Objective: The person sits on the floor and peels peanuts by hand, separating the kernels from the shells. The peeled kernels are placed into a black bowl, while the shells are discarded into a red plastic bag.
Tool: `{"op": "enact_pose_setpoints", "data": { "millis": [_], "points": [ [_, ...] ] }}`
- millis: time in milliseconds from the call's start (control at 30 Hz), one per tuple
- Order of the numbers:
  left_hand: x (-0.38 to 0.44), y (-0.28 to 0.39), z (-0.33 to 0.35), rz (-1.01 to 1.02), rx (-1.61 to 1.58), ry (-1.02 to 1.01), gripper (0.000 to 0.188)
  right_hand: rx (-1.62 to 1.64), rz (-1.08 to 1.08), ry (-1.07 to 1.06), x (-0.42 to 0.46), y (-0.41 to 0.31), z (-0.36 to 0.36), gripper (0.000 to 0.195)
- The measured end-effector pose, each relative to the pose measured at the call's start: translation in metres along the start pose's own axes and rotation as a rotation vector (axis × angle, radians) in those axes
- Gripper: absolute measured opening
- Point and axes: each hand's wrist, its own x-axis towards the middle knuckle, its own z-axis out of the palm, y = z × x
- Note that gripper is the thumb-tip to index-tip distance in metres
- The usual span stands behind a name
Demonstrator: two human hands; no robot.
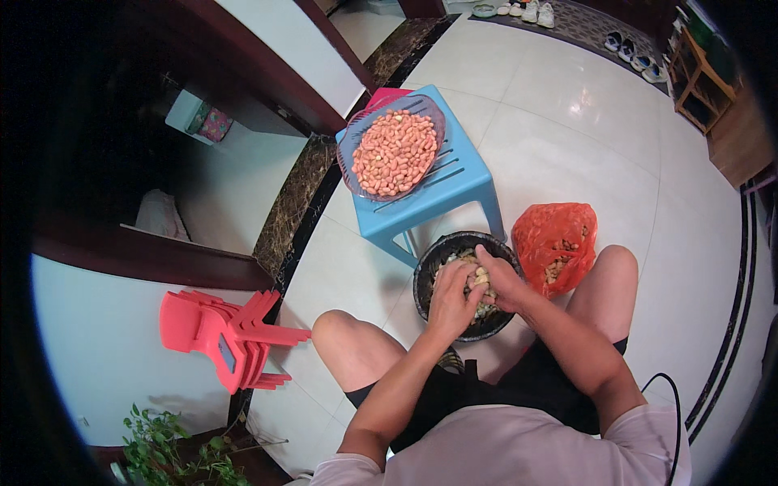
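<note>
My left hand (pixel 453 296) and my right hand (pixel 501 280) come together over a round black bin (pixel 425 307) that stands between my feet and the blue stool. Between my fingers are pale peanuts in their shells (pixel 481 277), held by both hands. Under the hands the bin contains peanut shells (pixel 483 313); my hands cover part of them. To the right of the bin, a red plastic bag (pixel 535 228) lies slumped on the floor, its mouth showing unshelled peanuts (pixel 556 270). Shelled pink peanuts (pixel 398 152) fill much of a clear plastic basket (pixel 347 161).
The basket rests on a blue plastic stool (pixel 465 176), overhanging its left edge. Stacked red child chairs (pixel 231 340) stand by the left wall, near a leafy potted plant (pixel 164 443). Shoes (pixel 538 13) line a dark mat; a wooden cabinet (pixel 741 136) is at right.
</note>
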Motion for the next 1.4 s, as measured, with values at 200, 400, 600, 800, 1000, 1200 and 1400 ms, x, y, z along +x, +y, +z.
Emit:
{"op": "enact_pose_setpoints", "data": {
  "millis": [200, 400, 600, 800, 1000, 1200, 1400],
  "points": [
    [0.002, -0.008, -0.002, 0.071, 0.021, 0.061, 0.021, 0.057, -0.012, 0.043, 0.001, 0.004, 0.009, 0.043],
    [0.002, -0.016, -0.003, 0.020, -0.034, 0.027, 0.019, 0.088, 0.013, 0.018, 0.004, 0.009, 0.007, 0.038],
    [-0.002, -0.017, 0.004, 0.031, -0.062, 0.046, 0.022, 0.123, -0.053, 0.014, 0.007, 0.015, 0.006, 0.033],
    [0.012, -0.013, -0.016, -0.176, -0.196, 0.047, 0.021, -0.018, 0.005, -0.014, -0.002, 0.001, 0.003, 0.031],
    [0.015, -0.031, -0.019, -0.273, -0.502, -0.038, 0.020, -0.127, 0.053, -0.137, -0.008, -0.013, 0.000, 0.030],
    [0.011, -0.030, -0.002, -0.544, -0.997, -0.117, 0.029, 0.056, -0.008, -0.243, -0.011, -0.005, 0.006, 0.027],
    [0.004, -0.027, 0.010, -0.478, -1.072, 0.021, 0.033, -0.084, -0.061, -0.181, -0.009, 0.001, 0.009, 0.029]
  ]
}}
